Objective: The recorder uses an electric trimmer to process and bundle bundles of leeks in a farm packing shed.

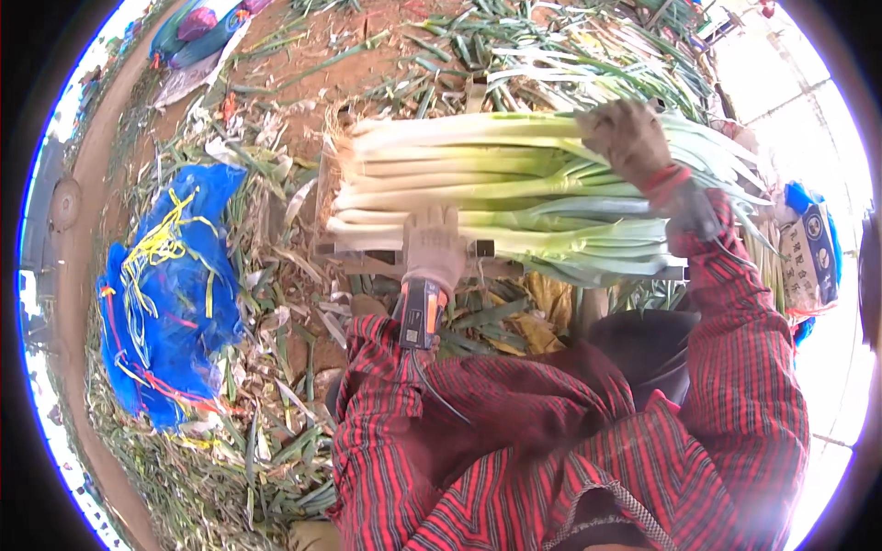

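Striped jacket (597,468): red/dk, closest to cam, fills bottom.
L hand (435,246): gloved, flat & fingers out over nr-side leeks, twd white ends; device w/ orange trim (422,314) on wrist.
R hand (627,140): gloved, blurred, on far-side leaves; can't tell if gripping.
Leeks (514,170): side by side on low frame (483,248), roots L, greens R.
Blue mesh (179,303): on ground, L, w/ yellow ties (158,241).

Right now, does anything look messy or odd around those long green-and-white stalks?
Yes: left of the stalks, a crumpled blue mesh looks untidy, with tangled yellow strings on it and leaf scraps scattered around. The stalks themselves lie fairly neatly side by side.
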### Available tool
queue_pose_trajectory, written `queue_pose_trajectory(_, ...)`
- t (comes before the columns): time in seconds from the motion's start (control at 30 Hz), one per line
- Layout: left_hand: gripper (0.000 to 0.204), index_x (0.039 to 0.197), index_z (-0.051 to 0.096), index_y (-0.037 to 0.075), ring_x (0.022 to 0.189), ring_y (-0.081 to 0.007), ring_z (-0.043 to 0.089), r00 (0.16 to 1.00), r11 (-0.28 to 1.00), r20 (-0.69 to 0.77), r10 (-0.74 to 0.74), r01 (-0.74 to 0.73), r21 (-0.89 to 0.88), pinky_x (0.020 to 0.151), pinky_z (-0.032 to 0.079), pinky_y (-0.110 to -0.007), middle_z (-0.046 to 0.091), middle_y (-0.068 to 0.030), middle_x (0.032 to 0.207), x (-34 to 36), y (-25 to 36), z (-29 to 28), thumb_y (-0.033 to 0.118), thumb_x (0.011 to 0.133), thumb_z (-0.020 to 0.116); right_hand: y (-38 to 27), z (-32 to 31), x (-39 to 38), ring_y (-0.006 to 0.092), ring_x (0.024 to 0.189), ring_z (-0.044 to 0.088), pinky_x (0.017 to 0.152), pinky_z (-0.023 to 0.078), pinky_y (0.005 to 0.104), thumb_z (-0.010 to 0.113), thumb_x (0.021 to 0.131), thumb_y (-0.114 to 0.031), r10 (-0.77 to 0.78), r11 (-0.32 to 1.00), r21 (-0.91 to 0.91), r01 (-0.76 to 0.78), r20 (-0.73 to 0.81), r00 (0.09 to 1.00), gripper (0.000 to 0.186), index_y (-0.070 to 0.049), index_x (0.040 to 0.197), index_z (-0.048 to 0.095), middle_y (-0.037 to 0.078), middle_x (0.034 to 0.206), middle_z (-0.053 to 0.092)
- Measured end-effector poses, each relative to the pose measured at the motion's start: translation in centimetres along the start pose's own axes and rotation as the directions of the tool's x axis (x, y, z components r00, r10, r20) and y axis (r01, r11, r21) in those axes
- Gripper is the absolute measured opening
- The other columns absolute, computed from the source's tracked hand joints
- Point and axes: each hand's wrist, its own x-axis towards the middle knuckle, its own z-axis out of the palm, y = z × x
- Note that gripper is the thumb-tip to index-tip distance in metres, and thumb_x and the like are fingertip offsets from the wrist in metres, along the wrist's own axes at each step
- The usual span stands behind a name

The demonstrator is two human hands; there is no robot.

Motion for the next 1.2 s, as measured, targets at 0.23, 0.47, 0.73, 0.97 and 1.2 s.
queue_pose_trajectory(0.23, 0.065, 0.15, 0.043, 0.006, 0.136, -0.033, 0.046, 0.996, 0.976, 0.088, -0.031, 0.011, 0.216, 0.114, 0.036, -0.049, 0.05, -0.0168, 0.146, -0.2, 0.8, 0.7, 0.028, 0.092, 0.065, -6.9, -0.1, -0.7, 0.0318, 0.104, 0.065, 0.086, 0.053, 0.0461, 0.07, 0.091, -0.033, -0.042, 0.946, 0.289, -0.148, 0.56, 0.828, 0.038, -0.021, 0.127, 0.069, 0.009, 0.112, 0.069)
queue_pose_trajectory(0.47, 0.072, 0.154, 0.038, 0.003, 0.141, -0.036, 0.041, 0.988, 0.935, 0.044, -0.151, 0.128, 0.332, 0.111, 0.036, -0.051, 0.042, -0.0195, 0.155, -2.3, 2.8, 0.1, 0.042, 0.097, 0.056, -7.5, 4.5, -3.5, 0.0347, 0.105, 0.066, 0.089, 0.053, 0.0473, 0.073, 0.089, -0.035, -0.056, 0.832, 0.542, -0.121, 0.298, 0.953, 0.046, -0.019, 0.132, 0.067, 0.011, 0.113, 0.07)
queue_pose_trajectory(0.73, 0.053, 0.145, 0.048, 0.003, 0.131, -0.0275, 0.051, 0.993, 0.964, 0.004, -0.115, 0.111, 0.241, 0.104, 0.043, -0.044, 0.049, -0.0148, 0.147, -4.3, 1.2, -0.9, 0.021, 0.096, 0.056, -9.3, 2.6, -4.0, 0.0357, 0.09, 0.068, 0.08, 0.055, 0.0445, 0.072, 0.089, -0.024, 0.057, 0.726, 0.649, -0.226, 0.271, 0.961, 0.039, -0.018, 0.127, 0.07, 0.012, 0.1, 0.071)
queue_pose_trajectory(0.97, 0.024, 0.103, 0.071, 0.015, 0.083, -0.0291, 0.074, 0.946, 0.97, 0.212, -0.245, 0.241, 0.041, 0.075, 0.058, -0.043, 0.074, -0.0107, 0.085, -3.5, -2.1, -3.5, 0.031, 0.097, 0.054, -9.5, 3.5, -5.9, 0.0313, 0.1, 0.069, 0.088, 0.055, 0.0435, 0.07, 0.089, -0.021, -0.126, 0.773, 0.631, -0.059, 0.244, 0.962, 0.036, -0.013, 0.124, 0.071, 0.01, 0.108, 0.074)
queue_pose_trajectory(1.2, 0.027, 0.116, 0.07, 0.014, 0.111, -0.0258, 0.066, 0.899, 0.968, -0.418, 0.132, -0.027, 0.248, 0.105, 0.044, -0.039, 0.073, -0.0094, 0.111, -1.7, -7.6, -1.8, 0.02, 0.091, 0.061, -10.4, 3.6, -5.3, 0.0318, 0.104, 0.067, 0.088, 0.053, 0.0435, 0.071, 0.089, -0.027, -0.157, 0.731, 0.682, -0.024, 0.202, 0.967, 0.038, -0.013, 0.125, 0.072, 0.011, 0.109, 0.073)
